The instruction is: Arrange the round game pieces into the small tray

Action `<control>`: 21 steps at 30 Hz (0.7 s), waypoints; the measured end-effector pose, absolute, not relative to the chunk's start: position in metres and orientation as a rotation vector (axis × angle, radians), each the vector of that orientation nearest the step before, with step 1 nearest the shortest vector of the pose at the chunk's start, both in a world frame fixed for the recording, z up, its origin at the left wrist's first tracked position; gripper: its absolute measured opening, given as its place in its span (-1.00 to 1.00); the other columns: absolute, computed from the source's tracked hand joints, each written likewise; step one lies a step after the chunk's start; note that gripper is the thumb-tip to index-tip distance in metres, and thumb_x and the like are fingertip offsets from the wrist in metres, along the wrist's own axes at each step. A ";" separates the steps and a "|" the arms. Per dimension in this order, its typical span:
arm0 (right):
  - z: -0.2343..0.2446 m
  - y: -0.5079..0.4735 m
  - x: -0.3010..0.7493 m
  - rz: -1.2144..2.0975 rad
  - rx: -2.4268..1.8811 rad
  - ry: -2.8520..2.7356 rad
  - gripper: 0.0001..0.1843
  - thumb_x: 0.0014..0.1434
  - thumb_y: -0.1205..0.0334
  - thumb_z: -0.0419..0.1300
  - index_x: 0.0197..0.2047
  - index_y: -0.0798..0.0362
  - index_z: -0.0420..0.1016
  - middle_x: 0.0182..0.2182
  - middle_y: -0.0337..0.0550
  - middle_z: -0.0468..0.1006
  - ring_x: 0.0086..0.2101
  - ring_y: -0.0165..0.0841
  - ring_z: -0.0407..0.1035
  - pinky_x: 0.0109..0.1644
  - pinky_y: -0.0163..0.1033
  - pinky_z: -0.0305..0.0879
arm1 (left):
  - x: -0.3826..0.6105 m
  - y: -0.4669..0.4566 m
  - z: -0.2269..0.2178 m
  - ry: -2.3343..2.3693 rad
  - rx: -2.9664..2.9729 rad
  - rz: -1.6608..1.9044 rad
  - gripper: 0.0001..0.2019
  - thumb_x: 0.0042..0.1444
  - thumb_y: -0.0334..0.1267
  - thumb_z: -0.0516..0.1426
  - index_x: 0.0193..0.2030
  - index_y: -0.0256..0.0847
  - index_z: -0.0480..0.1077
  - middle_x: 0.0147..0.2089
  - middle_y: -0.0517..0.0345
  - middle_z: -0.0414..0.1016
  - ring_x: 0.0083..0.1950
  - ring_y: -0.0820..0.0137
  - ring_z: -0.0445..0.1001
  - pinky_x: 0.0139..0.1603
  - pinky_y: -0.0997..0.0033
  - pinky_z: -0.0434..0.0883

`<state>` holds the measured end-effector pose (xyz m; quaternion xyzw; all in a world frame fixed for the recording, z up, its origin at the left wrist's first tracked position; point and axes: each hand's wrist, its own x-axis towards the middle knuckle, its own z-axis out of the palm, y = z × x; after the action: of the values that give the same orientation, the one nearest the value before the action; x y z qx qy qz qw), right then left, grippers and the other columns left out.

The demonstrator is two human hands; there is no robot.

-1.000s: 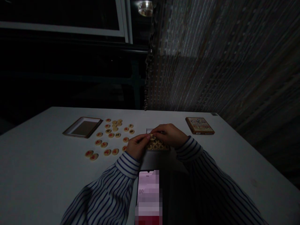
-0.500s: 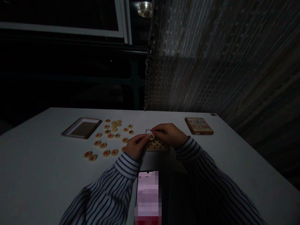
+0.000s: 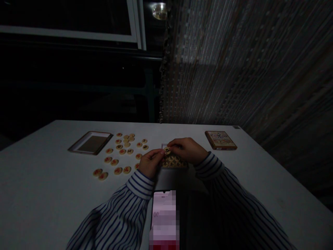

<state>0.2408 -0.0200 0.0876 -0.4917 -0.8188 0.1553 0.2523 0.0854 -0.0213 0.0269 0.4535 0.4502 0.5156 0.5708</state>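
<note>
Between the fingertips of both hands is a round xiangqi piece (image 3: 167, 150) with a black character facing up. My left hand (image 3: 152, 161) pinches its left side, closed. From the right, my right hand (image 3: 189, 150) is closed on it too, with thumb and index finger at its edge. Both hands are over a small open box (image 3: 174, 168), where rows of black-marked pieces (image 3: 171, 161) lie side by side. The right hand hides part of the box. Left of my left hand, several loose pieces (image 3: 127, 169) lie scattered, mostly with red characters, a few black or blank.
An open box lid or tray (image 3: 97, 152) lies at the table's far left. A closed, printed box (image 3: 221, 140) sits at the far right. Below my hands a lit phone (image 3: 163, 218) lies near the table's front. Behind the white table (image 3: 52, 194) hangs a bead curtain (image 3: 197, 90).
The piece between my fingers has turned a little and shifted slightly left. Both hands stay in nearly the same place, and the loose pieces have not moved.
</note>
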 end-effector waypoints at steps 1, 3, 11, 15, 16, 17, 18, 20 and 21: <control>0.087 -0.020 0.241 0.425 -1.342 -2.225 -0.75 0.06 0.27 0.04 -0.22 0.03 0.48 -0.30 -0.20 0.54 -0.26 -0.38 0.39 -0.16 -0.30 0.24 | 0.086 -0.021 0.026 1.048 1.043 1.204 -0.74 -0.24 -0.16 0.23 -0.41 -0.30 0.45 -0.59 0.19 0.45 -0.59 0.56 0.33 -0.57 0.61 0.28; 0.087 -0.020 0.241 0.432 -1.353 -2.220 -0.76 0.06 0.27 0.04 -0.23 0.03 0.49 -0.31 -0.20 0.54 -0.26 -0.37 0.39 -0.16 -0.29 0.24 | 0.087 -0.021 0.025 1.027 1.000 1.208 -0.73 -0.27 -0.15 0.24 -0.42 -0.30 0.44 -0.57 0.18 0.46 -0.60 0.56 0.33 -0.58 0.60 0.27; 0.088 -0.020 0.241 0.422 -1.324 -2.233 -0.75 0.07 0.30 0.02 -0.24 0.03 0.49 -0.32 -0.20 0.55 -0.27 -0.38 0.39 -0.16 -0.29 0.25 | 0.086 -0.021 0.028 1.044 1.033 1.185 -0.67 -0.32 -0.12 0.26 -0.40 -0.31 0.47 -0.56 0.16 0.47 -0.55 0.52 0.36 -0.55 0.57 0.30; 0.088 -0.020 0.241 0.411 -1.313 -2.247 -0.75 0.07 0.30 0.02 -0.23 0.02 0.49 -0.30 -0.21 0.55 -0.24 -0.38 0.39 -0.15 -0.30 0.25 | 0.086 -0.021 0.028 1.009 1.002 1.201 -0.69 -0.31 -0.14 0.26 -0.40 -0.30 0.47 -0.53 0.16 0.48 -0.52 0.52 0.37 -0.49 0.56 0.32; 0.088 -0.019 0.241 0.409 -1.310 -2.251 -0.75 0.07 0.29 0.02 -0.23 0.02 0.49 -0.30 -0.21 0.55 -0.24 -0.38 0.39 -0.14 -0.30 0.25 | 0.086 -0.021 0.028 1.002 0.995 1.205 -0.69 -0.31 -0.15 0.26 -0.40 -0.30 0.47 -0.53 0.17 0.48 -0.53 0.53 0.37 -0.49 0.57 0.32; 0.088 -0.019 0.241 0.407 -1.307 -2.254 -0.75 0.07 0.29 0.03 -0.23 0.02 0.50 -0.30 -0.21 0.55 -0.24 -0.39 0.39 -0.14 -0.31 0.25 | 0.086 -0.021 0.028 1.001 0.995 1.207 -0.70 -0.30 -0.16 0.26 -0.40 -0.30 0.47 -0.54 0.18 0.47 -0.53 0.54 0.36 -0.49 0.57 0.31; 0.087 -0.019 0.241 0.406 -1.302 -2.258 -0.75 0.07 0.29 0.03 -0.24 0.02 0.50 -0.30 -0.22 0.55 -0.24 -0.39 0.39 -0.15 -0.31 0.25 | 0.086 -0.022 0.028 1.003 1.000 1.205 -0.72 -0.29 -0.17 0.26 -0.40 -0.29 0.48 -0.55 0.18 0.47 -0.54 0.54 0.36 -0.50 0.58 0.31; 0.087 -0.019 0.242 0.398 -1.289 -2.272 -0.75 0.07 0.29 0.03 -0.24 0.02 0.50 -0.29 -0.21 0.55 -0.24 -0.39 0.40 -0.14 -0.32 0.25 | 0.086 -0.022 0.028 1.007 1.019 1.190 -0.74 -0.27 -0.17 0.25 -0.41 -0.28 0.48 -0.55 0.18 0.47 -0.53 0.53 0.36 -0.50 0.57 0.32; 0.087 -0.019 0.242 0.393 -1.281 -2.279 -0.75 0.08 0.29 0.03 -0.24 0.02 0.50 -0.29 -0.21 0.55 -0.24 -0.39 0.40 -0.14 -0.32 0.25 | 0.086 -0.022 0.028 1.007 1.024 1.184 -0.75 -0.27 -0.17 0.25 -0.41 -0.27 0.49 -0.54 0.17 0.48 -0.52 0.53 0.37 -0.49 0.57 0.32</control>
<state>0.2417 -0.0190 0.0874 -0.4696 -0.8355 0.1439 0.2464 0.0862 -0.0220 0.0283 0.4411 0.4339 0.5103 0.5972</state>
